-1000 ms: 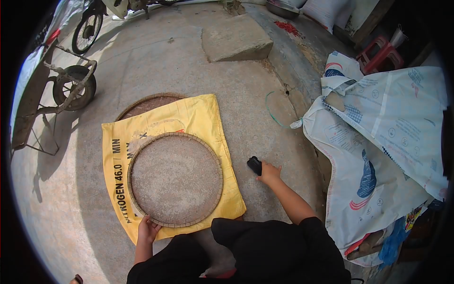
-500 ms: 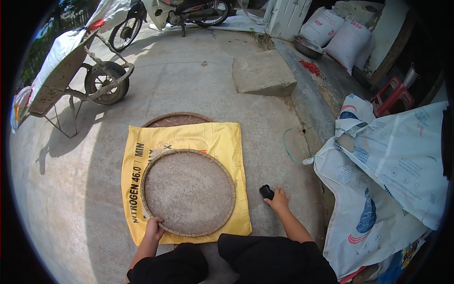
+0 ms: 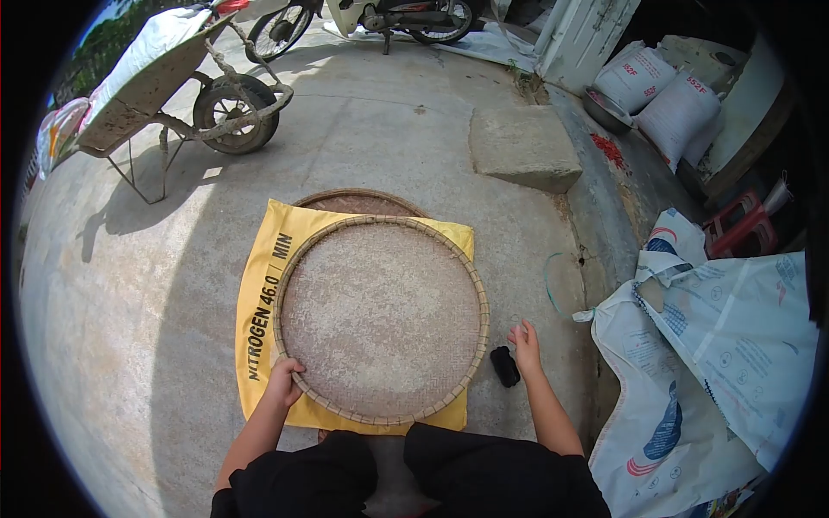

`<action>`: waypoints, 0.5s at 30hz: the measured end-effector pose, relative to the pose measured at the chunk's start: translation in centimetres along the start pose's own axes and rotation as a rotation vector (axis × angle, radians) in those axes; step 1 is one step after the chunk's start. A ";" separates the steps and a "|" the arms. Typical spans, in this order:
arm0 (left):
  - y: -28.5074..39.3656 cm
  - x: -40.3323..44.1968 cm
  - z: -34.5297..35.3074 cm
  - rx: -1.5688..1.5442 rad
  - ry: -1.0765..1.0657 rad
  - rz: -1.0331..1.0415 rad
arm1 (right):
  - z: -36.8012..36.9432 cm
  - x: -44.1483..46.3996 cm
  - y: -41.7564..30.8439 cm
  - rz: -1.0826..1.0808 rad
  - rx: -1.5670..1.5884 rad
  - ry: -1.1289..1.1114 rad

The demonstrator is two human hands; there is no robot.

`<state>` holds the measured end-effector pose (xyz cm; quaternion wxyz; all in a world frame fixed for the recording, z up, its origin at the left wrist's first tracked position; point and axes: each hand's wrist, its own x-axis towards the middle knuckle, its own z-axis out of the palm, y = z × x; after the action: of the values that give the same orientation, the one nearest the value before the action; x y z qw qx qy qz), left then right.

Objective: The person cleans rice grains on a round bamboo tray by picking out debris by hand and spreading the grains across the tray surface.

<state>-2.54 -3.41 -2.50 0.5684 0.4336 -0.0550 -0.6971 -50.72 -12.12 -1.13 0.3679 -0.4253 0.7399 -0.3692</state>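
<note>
My left hand (image 3: 283, 384) is closed on the lower left rim of a round woven bamboo tray (image 3: 384, 319). The tray is raised over a yellow sack (image 3: 259, 337) printed with black letters, and hides much of it. Beyond the sack, the rim of a second round tray (image 3: 363, 200) shows, partly covered by the sack. My right hand (image 3: 526, 345) is beside the tray's right edge, fingers apart and holding nothing. Just left of its wrist, a small black object (image 3: 505, 367) lies on the concrete; its kind is unclear.
A wheelbarrow (image 3: 155, 86) and a motorbike (image 3: 389, 22) stand at the back. A concrete block (image 3: 527, 151) juts out ahead on the right. White sacks (image 3: 691, 388) lie along the right side, near a red plastic stool (image 3: 741, 229). Full sacks (image 3: 678, 112) and a metal basin (image 3: 607, 110) sit farther back.
The tray has come up closer to the camera, with my left hand on its rim. My right hand has let go of the black object and lifted off it. The view has shifted.
</note>
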 end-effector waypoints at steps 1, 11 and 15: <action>-0.1 -0.1 0.2 -0.007 -0.009 -0.019 | 0.2 -0.8 -2.8 0.288 0.489 -0.171; 1.4 -0.4 0.9 0.191 -0.049 -0.099 | 5.6 -0.2 -5.0 0.008 0.155 -0.291; 1.8 2.4 -2.1 0.294 0.036 -0.105 | 8.9 -1.0 -3.7 -0.149 -0.009 -0.236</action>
<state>0.26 -5.15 -4.05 0.4625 0.5270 -0.1237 -0.7022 -41.35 -14.64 -1.77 0.4220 -0.5210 0.6596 -0.3397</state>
